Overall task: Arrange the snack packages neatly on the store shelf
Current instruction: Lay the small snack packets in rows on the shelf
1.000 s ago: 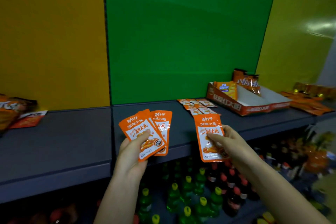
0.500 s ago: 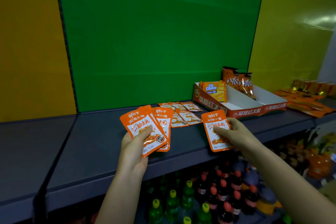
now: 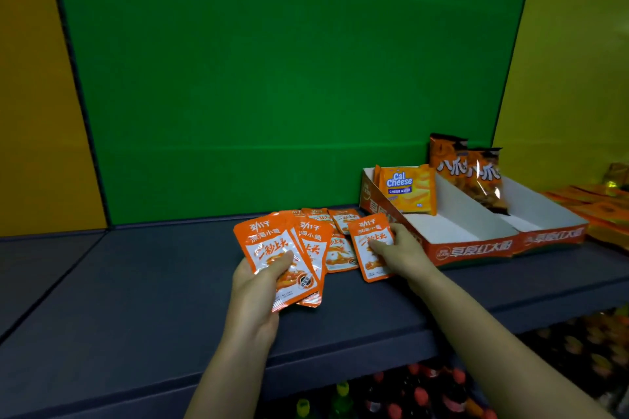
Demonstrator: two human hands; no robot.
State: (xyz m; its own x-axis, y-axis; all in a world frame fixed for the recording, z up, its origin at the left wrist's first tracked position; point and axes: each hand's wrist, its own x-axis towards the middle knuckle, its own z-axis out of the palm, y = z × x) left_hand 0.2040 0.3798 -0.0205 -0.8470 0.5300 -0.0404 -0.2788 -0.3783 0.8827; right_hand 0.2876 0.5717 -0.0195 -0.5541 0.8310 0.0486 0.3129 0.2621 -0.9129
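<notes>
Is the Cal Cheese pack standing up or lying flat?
Standing: the Cal Cheese pack faces forward, upright inside the cardboard tray's left compartment.

one head-worn wide-angle view looks forward and slightly down at the grey shelf (image 3: 153, 282), close in, with the green back panel (image 3: 272, 78) straight behind the shelf.

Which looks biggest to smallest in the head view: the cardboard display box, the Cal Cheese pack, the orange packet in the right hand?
1. Cardboard display box, clearly largest.
2. Cal Cheese pack and the orange packet in the right hand look alike; the packet sits nearer the camera, so no ranking between them.
</notes>
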